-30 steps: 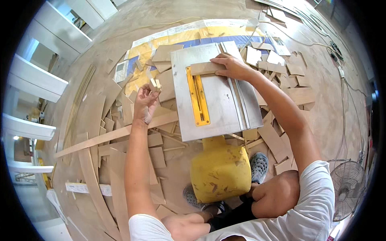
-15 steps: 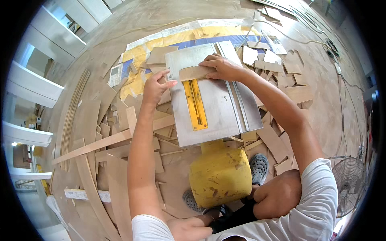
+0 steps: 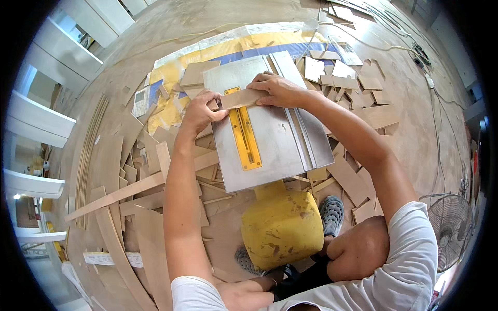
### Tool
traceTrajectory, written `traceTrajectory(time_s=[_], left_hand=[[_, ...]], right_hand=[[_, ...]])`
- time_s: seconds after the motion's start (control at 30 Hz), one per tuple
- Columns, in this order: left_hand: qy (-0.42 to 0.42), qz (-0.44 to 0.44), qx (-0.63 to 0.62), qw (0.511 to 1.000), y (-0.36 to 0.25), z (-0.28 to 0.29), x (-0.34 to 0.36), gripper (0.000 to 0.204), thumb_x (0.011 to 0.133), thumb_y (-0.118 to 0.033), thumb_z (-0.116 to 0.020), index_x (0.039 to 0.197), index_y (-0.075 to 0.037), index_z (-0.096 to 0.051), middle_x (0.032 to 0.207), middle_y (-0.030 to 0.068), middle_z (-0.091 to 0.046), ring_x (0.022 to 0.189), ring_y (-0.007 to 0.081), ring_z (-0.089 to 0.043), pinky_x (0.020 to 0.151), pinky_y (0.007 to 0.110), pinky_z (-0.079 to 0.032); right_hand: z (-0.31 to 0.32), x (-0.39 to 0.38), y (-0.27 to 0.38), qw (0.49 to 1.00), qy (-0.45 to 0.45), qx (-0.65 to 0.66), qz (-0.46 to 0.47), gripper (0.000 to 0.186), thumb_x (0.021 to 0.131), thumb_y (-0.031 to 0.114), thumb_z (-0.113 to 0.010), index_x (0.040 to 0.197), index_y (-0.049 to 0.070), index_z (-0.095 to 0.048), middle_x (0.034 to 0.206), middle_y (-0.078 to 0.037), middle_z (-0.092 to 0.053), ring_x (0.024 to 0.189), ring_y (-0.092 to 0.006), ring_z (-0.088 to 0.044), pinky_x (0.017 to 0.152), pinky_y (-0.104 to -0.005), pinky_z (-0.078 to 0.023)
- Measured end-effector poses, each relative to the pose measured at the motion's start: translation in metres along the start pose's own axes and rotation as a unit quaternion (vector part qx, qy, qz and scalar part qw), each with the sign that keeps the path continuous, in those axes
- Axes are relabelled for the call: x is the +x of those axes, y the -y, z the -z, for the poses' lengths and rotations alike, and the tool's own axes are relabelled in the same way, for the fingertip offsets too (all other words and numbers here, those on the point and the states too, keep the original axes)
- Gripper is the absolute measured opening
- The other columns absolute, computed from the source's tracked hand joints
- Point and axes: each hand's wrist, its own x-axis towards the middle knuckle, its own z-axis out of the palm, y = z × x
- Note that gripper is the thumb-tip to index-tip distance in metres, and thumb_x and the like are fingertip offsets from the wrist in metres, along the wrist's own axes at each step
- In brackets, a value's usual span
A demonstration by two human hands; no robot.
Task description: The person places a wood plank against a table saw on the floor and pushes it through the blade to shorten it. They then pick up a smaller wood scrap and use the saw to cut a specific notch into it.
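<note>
- Wood strip [image 3: 240,99]: lies across the yellow insert [image 3: 239,136] of our bench [image 3: 275,140].
- Right hand [image 3: 277,89]: our fingers grip its right end, presumably for steadiness.
- Left hand [image 3: 198,111]: fingers pinch a small block [image 3: 212,105], left end.

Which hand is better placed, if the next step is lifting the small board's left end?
Probably the left: the left hand is at that end of the small board, near the metal tabletop's left edge, while the right hand holds the opposite end.
</note>
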Motion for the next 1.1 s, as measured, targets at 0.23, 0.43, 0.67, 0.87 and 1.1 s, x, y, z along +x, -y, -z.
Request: traceTrajectory(time_s=[0.23, 0.43, 0.67, 0.87, 1.1], left_hand=[[0.007, -0.047, 0.013, 0.999, -0.006, -0.001, -0.014, 0.049, 0.067, -0.028, -0.083, 0.107, -0.002, -0.073, 0.102, 0.0092, -0.067, 0.096, 0.0245, -0.066, 0.088, 0.034, -0.051], [0.035, -0.046, 0.018, 0.998, -0.016, -0.001, -0.027, 0.050, 0.067, -0.029, -0.083, 0.106, 0.000, -0.072, 0.101, 0.0103, -0.066, 0.093, 0.0271, -0.065, 0.084, 0.035, -0.051], [0.084, -0.024, 0.044, 0.995, -0.029, 0.002, -0.051, 0.051, 0.069, -0.026, -0.085, 0.109, 0.001, -0.069, 0.098, 0.0108, -0.063, 0.091, 0.0284, -0.063, 0.081, 0.035, -0.051], [0.051, 0.092, -0.134, 0.985, -0.011, 0.042, -0.122, 0.041, 0.074, -0.019, -0.082, 0.109, -0.004, -0.066, 0.098, 0.0007, -0.064, 0.088, 0.0125, -0.058, 0.081, 0.027, -0.049], [0.030, 0.282, -0.055, 0.957, 0.043, 0.007, -0.318, 0.053, 0.074, -0.025, -0.088, 0.115, -0.003, -0.063, 0.096, 0.0017, -0.061, 0.092, 0.0105, -0.057, 0.078, 0.028, -0.051]], right_hand=[[-0.005, -0.014, 0.005, 0.999, -0.004, 0.005, 0.032, 0.051, 0.088, 0.023, -0.075, 0.134, 0.004, -0.063, 0.126, -0.015, -0.060, 0.122, -0.0332, -0.053, 0.106, -0.0425, -0.044], [-0.006, -0.031, 0.017, 0.999, -0.006, 0.002, 0.045, 0.052, 0.088, 0.022, -0.075, 0.135, 0.006, -0.061, 0.127, -0.013, -0.059, 0.123, -0.0324, -0.053, 0.106, -0.0426, -0.044], [0.000, -0.045, 0.034, 0.997, 0.028, 0.009, 0.070, 0.053, 0.086, 0.019, -0.076, 0.135, 0.006, -0.061, 0.126, -0.011, -0.059, 0.121, -0.0312, -0.054, 0.106, -0.0421, -0.044], [0.008, -0.069, 0.031, 0.998, 0.025, -0.026, -0.049, 0.061, 0.087, 0.021, -0.078, 0.144, 0.013, -0.057, 0.137, -0.011, -0.058, 0.130, -0.0285, -0.052, 0.112, -0.0399, -0.045], [0.015, -0.085, 0.028, 0.993, -0.009, -0.012, -0.114, 0.076, 0.085, 0.019, -0.080, 0.153, 0.024, -0.045, 0.136, -0.008, -0.059, 0.126, -0.0259, -0.057, 0.112, -0.0417, -0.046]])
